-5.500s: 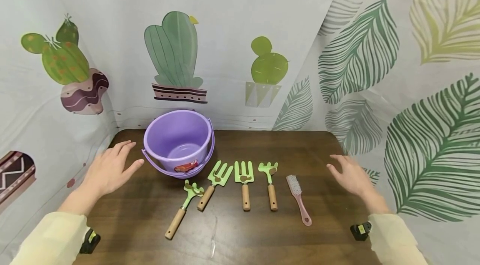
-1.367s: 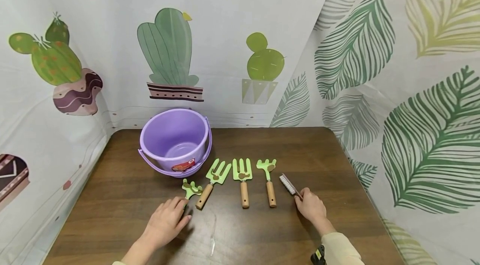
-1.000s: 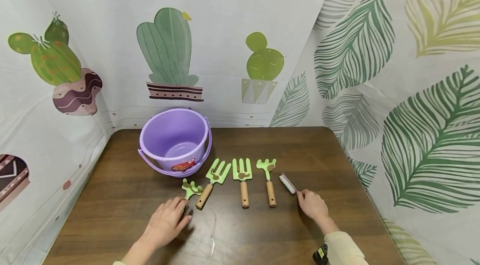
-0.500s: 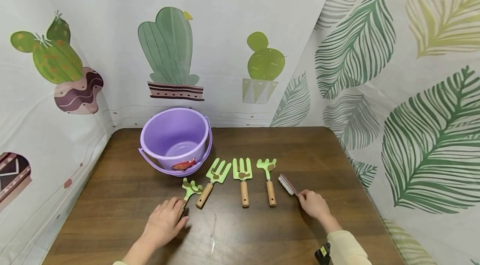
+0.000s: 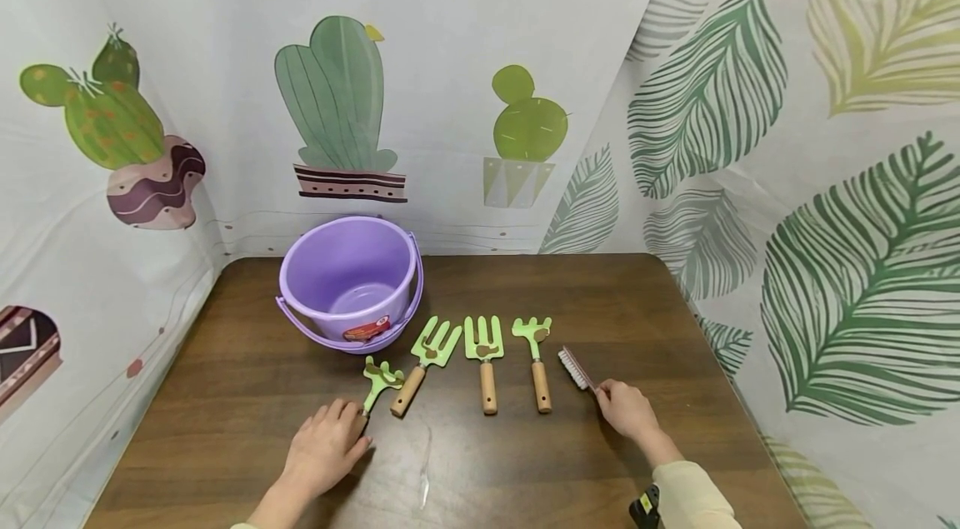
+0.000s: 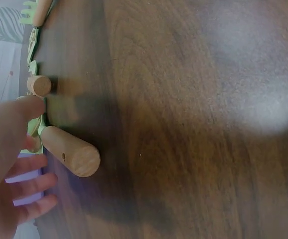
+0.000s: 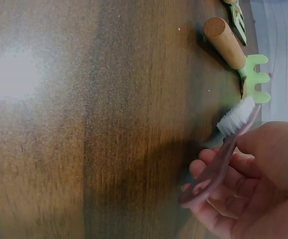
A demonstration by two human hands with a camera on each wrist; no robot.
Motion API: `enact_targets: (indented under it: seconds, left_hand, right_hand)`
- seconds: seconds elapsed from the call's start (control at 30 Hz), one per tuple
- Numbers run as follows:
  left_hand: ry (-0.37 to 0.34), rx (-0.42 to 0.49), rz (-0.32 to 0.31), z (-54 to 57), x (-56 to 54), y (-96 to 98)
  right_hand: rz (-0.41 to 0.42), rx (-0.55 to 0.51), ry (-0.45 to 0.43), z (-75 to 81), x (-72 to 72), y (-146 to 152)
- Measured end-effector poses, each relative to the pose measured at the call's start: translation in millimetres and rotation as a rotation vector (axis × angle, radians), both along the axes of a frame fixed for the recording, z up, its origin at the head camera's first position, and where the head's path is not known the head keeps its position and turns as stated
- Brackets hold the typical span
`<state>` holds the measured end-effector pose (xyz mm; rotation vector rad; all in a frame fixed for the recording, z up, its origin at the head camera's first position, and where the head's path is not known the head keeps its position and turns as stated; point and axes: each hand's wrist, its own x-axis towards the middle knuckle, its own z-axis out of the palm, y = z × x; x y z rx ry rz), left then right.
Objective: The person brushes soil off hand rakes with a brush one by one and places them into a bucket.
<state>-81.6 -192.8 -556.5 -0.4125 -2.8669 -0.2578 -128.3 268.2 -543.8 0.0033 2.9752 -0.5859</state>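
Observation:
In the head view my left hand [image 5: 324, 443] is spread over the wooden handle of a small green hand rake [image 5: 382, 375], hiding most of that handle. The left wrist view shows its thumb and fingers [image 6: 34, 185] loosely extended on either side of the handle [image 6: 72, 152], not closed round it. My right hand [image 5: 628, 409] holds a pink brush [image 5: 576, 371] with white bristles. In the right wrist view, thumb and curled fingers pinch the brush's handle [image 7: 211, 177], bristles [image 7: 236, 117] facing away from the palm. Brown patches mark the rake's green head.
A purple bucket [image 5: 348, 271] with its handle lowered stands at the back left. Between my hands lie a green hand fork [image 5: 426, 362], a second fork [image 5: 487, 362] and another rake [image 5: 536, 362]. Printed cloth hangs behind the dark wooden table [image 5: 465, 479].
From their first raised positions, both hands came down to the tools; the right took the brush and turned it. Over the last second my left hand slid slightly back along the rake's handle.

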Motion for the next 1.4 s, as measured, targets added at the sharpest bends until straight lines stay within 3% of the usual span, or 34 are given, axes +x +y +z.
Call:
enact_targets:
  seconds: [0.23, 0.5, 1.0, 1.4]
  left_hand:
    - [-0.013, 0.011, 0.052, 0.0, -0.5, 2.1]
    - [-0.106, 0.023, 0.129, -3.1, -1.6, 3.7]
    - [-0.211, 0.044, 0.2, -4.7, -6.5, 6.6]
    - [-0.232, 0.059, 0.237, -2.1, -7.0, 8.9]
  right_hand:
    - [0.016, 0.026, 0.026, -2.4, -0.3, 0]
    - [0.008, 0.028, -0.004, -2.3, 0.5, -2]
    - [0.0, -0.003, -0.041, 3.3, 3.6, -5]
    - [0.005, -0.067, 0.061, -6.2, 6.0, -4]
